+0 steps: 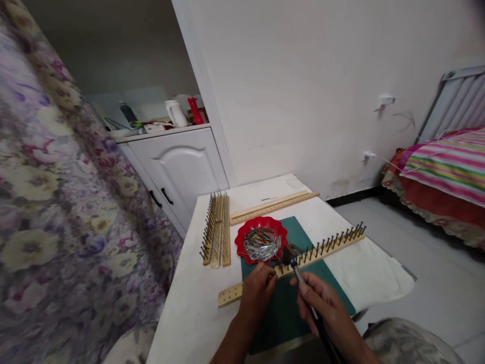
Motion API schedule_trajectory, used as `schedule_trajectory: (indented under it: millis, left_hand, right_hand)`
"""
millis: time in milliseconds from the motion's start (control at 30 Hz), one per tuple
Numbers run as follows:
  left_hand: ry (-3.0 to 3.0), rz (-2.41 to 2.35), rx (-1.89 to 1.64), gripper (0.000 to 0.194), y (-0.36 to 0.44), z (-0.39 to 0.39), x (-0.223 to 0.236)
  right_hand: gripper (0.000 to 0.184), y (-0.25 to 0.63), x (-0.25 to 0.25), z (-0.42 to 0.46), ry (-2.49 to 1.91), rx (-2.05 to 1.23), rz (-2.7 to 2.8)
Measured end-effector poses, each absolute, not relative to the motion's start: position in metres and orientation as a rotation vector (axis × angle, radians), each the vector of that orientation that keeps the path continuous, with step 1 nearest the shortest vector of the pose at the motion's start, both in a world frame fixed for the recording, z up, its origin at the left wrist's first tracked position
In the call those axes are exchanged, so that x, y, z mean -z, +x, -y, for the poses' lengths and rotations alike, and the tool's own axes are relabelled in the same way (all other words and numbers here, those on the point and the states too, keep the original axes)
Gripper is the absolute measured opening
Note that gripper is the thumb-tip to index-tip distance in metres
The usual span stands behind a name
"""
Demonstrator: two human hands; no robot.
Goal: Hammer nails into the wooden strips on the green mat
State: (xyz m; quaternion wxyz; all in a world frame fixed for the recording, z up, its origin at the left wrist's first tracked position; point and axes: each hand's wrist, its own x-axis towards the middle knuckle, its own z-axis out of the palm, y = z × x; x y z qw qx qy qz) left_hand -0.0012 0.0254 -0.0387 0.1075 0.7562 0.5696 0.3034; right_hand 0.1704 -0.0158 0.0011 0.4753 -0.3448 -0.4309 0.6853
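On the bench [182, 308], as the head view is showing, a wooden strip [230, 294] is lying slantwise across a green mat [290, 316], its left end bare with small holes and its right part bristling with upright and leaning nails [329, 244]. The right hand [320, 299] is closing firmly round the handle of a hammer [298, 274], whose head is hovering over or resting near the strip; contact cannot be told. The left hand [258, 286] is bending its fingers together at the strip, just left of the hammer head; whether it is pinching a nail cannot be told. Behind it, a red scalloped bowl [239, 243] is sitting partly on the mat, holding loose nails. More nail-studded strips [215, 232] are lying left of the bowl.
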Motion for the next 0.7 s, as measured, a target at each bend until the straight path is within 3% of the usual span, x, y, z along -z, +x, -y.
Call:
schedule_trajectory:
  millis: [700]
  left_hand:
    - [2.161, -1.713, -0.869, 0.012, 0.000, -0.029, 0.050]
  right_hand:
    - [0.028, 0.158, 0.009, 0.019, -0.863, -1.802, 1.156]
